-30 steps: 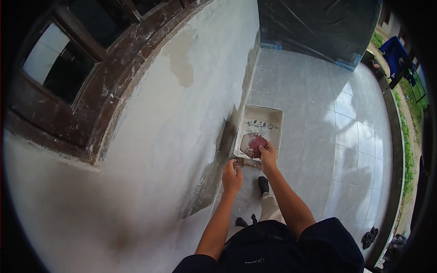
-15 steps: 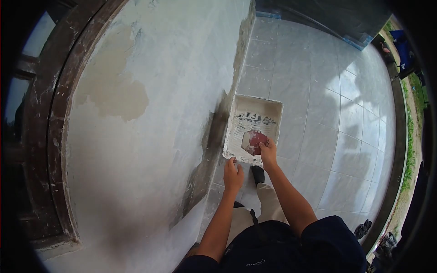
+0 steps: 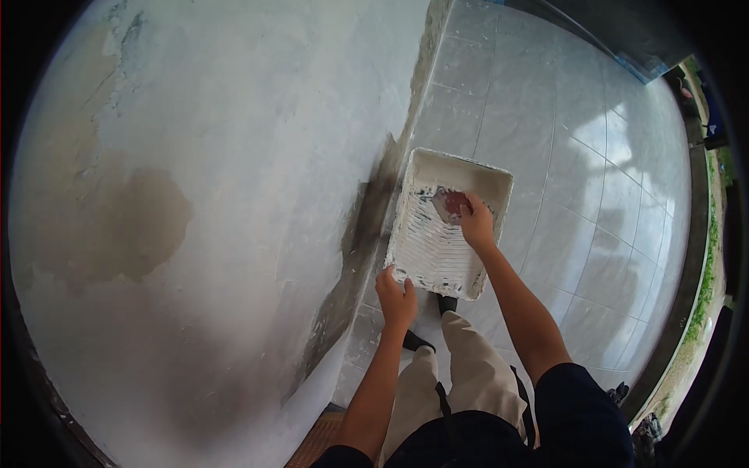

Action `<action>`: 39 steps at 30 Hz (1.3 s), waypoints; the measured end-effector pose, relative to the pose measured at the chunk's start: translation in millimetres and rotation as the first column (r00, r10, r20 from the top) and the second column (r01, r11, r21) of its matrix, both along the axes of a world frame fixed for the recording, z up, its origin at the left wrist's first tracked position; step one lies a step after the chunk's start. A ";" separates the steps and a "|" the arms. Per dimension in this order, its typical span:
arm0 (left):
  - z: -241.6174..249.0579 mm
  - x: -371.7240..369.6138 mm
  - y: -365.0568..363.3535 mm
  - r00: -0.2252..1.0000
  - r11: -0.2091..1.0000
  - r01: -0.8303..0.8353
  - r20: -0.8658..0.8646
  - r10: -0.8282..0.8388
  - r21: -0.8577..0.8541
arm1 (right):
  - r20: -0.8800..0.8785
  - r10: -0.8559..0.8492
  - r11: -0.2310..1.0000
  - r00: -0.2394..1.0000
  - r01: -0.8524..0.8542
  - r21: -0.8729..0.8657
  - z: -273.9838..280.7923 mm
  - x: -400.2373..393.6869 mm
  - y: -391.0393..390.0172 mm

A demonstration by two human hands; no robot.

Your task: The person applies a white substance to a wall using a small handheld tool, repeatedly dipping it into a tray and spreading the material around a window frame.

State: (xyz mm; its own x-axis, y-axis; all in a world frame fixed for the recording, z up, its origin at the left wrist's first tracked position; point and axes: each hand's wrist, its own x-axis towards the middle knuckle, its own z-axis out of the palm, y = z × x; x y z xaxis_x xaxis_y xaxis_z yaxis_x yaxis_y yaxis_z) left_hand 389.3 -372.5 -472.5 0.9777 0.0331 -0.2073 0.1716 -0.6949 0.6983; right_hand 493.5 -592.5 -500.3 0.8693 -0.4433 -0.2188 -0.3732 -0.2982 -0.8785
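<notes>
A white, paint-stained tray (image 3: pixel 491 168) with a ribbed bottom is held low in front of me, beside the wall. My left hand (image 3: pixel 396 298) grips the tray's near left corner, its fingers at the rim. Inside the tray, toward its far half, my right hand (image 3: pixel 477 222) holds a flat dark red scraper (image 3: pixel 455 204) by its edge. Pale paste is smeared over part of the scraper and clings to the tray around it.
The patchy plastered wall (image 3: pixel 257 156) fills the left side, with a damp brownish stain (image 3: pixel 148 222). Grey floor tiles (image 3: pixel 577 203) lie to the right. A dark covered object (image 3: pixel 608 31) with blue tape stands at the top right. My feet are below the tray.
My right hand has moved the red scraper from the tray's near end toward its far half. The view has shifted left, and the door frame has left the picture.
</notes>
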 end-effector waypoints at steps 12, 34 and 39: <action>-61.1 -11.7 4.3 0.834 0.849 -0.517 -0.282 0.473 -0.106 | 0.099 0.401 0.875 0.911 -0.349 -0.335 -22.8 111.7 -5.3; -48.1 10.6 -33.5 0.406 0.294 -0.912 -0.725 0.556 -0.286 | 0.000 0.559 0.745 0.829 -0.502 -0.439 -41.7 129.9 -8.4; -51.5 7.4 -30.9 0.426 0.309 -0.902 -0.728 0.536 -0.301 | -0.004 0.574 0.741 0.819 -0.521 -0.424 -45.0 132.4 -8.6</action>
State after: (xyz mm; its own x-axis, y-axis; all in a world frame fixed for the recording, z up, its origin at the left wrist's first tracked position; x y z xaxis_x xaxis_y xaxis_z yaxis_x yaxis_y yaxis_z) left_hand 396.6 -403.4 -524.0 0.3738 0.3717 -0.8498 0.7446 0.4260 0.5139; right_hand 625.9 -601.1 -545.3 0.9955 0.0942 -0.0135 0.0612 -0.7418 -0.6678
